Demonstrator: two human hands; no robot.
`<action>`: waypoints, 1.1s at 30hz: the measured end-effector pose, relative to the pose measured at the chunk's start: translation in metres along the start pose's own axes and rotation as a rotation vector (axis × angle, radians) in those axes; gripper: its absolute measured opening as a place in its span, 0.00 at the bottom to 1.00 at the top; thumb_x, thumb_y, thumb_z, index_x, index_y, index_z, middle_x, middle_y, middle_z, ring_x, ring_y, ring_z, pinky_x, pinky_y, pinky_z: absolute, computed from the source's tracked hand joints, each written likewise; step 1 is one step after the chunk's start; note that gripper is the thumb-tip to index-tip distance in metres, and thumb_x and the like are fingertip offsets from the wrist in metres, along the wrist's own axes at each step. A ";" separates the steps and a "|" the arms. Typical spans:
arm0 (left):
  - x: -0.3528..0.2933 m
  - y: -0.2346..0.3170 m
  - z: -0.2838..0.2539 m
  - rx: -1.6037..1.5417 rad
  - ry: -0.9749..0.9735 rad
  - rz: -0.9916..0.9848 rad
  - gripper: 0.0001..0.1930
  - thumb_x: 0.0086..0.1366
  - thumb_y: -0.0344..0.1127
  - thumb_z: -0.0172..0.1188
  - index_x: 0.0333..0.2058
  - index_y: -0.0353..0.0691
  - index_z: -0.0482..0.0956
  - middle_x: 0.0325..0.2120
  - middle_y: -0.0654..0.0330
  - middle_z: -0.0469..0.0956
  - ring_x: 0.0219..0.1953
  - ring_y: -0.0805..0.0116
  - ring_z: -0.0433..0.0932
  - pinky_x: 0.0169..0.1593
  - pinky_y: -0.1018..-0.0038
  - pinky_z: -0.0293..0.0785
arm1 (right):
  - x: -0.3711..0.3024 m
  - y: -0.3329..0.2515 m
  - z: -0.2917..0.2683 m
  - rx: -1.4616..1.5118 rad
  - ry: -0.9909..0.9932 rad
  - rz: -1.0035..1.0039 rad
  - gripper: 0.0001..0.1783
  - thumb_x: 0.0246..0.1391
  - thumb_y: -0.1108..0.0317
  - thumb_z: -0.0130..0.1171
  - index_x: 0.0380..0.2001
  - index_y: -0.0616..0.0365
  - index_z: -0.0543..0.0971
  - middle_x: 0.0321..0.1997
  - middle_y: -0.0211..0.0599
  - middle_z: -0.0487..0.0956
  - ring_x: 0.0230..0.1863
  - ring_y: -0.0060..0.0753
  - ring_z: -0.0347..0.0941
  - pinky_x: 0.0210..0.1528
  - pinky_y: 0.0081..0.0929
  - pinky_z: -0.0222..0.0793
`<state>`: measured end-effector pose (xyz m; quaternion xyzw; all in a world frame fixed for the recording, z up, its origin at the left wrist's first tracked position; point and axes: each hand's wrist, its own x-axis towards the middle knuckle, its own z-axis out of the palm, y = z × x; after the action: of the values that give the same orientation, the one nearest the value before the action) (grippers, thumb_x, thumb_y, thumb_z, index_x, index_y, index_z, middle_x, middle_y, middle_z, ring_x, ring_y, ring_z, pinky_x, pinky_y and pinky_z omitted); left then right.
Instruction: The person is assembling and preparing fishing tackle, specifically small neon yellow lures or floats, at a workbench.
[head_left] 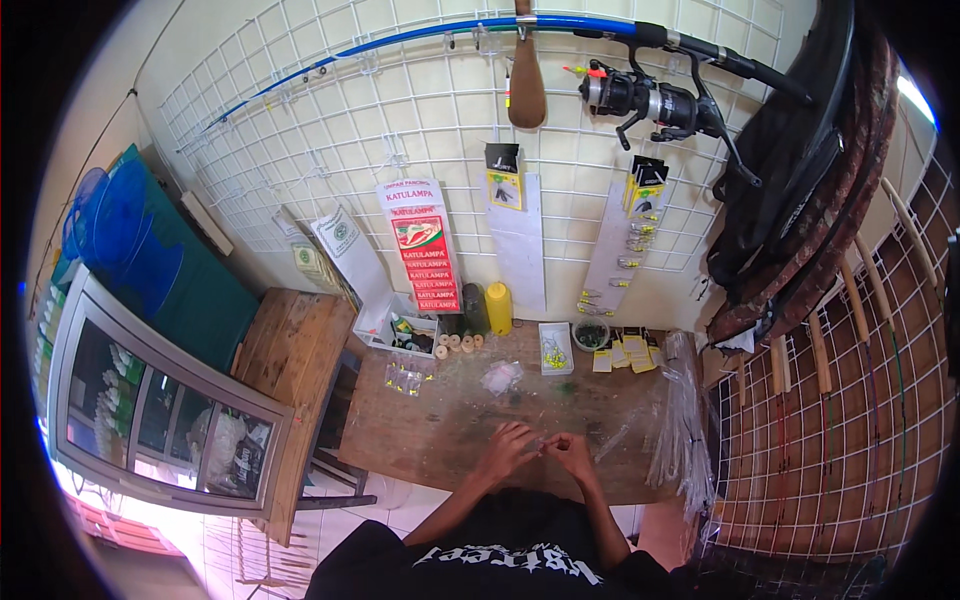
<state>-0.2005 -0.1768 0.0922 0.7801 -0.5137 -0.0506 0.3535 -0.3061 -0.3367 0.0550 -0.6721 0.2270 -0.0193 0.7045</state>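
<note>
My left hand (511, 447) and my right hand (570, 454) meet over the near part of the wooden table (420, 430). The fingertips of both pinch together around something tiny and dark between them, too small to name. Just beyond lies a crumpled clear plastic bag (502, 377). A white box (555, 368) holds small hooks with yellow-green heads. Beside it stands a round tub (592, 336) of dark small pieces, with yellow-and-white cards (628, 352) to its right. Clear packets of yellow-tipped hooks (408, 376) lie at the far left of the table.
Thread spools (460, 343), a yellow bottle (498, 307) and a white tray (408, 340) line the back. Long clear plastic sleeves (682, 420) drape over the right edge. A blue fishing rod (400, 40) with a reel (660, 103) hangs on the wall grid. At left stands a glass cabinet (165, 420).
</note>
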 end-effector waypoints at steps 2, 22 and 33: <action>-0.001 0.002 0.001 -0.033 -0.023 -0.017 0.23 0.52 0.42 0.64 0.47 0.43 0.77 0.42 0.58 0.77 0.51 0.59 0.71 0.58 0.62 0.60 | 0.000 0.008 0.000 0.009 0.005 -0.020 0.05 0.51 0.75 0.61 0.30 0.67 0.79 0.31 0.35 0.81 0.33 0.20 0.76 0.39 0.17 0.70; -0.043 0.004 -0.031 -0.381 0.047 -0.169 0.21 0.53 0.35 0.66 0.46 0.38 0.78 0.42 0.53 0.77 0.44 0.55 0.77 0.47 0.68 0.73 | -0.032 -0.026 0.046 0.319 -0.170 0.158 0.11 0.58 0.62 0.57 0.36 0.59 0.78 0.33 0.29 0.78 0.36 0.19 0.72 0.41 0.19 0.67; -0.042 -0.010 -0.042 -0.430 0.047 -0.169 0.25 0.52 0.36 0.67 0.50 0.40 0.75 0.46 0.54 0.74 0.47 0.57 0.75 0.50 0.68 0.72 | -0.023 -0.014 0.062 0.264 -0.007 0.061 0.06 0.53 0.74 0.59 0.34 0.65 0.79 0.34 0.35 0.80 0.37 0.23 0.76 0.43 0.22 0.72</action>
<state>-0.1939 -0.1186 0.1062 0.7282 -0.4155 -0.1700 0.5178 -0.3012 -0.2726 0.0751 -0.5662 0.2405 -0.0253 0.7880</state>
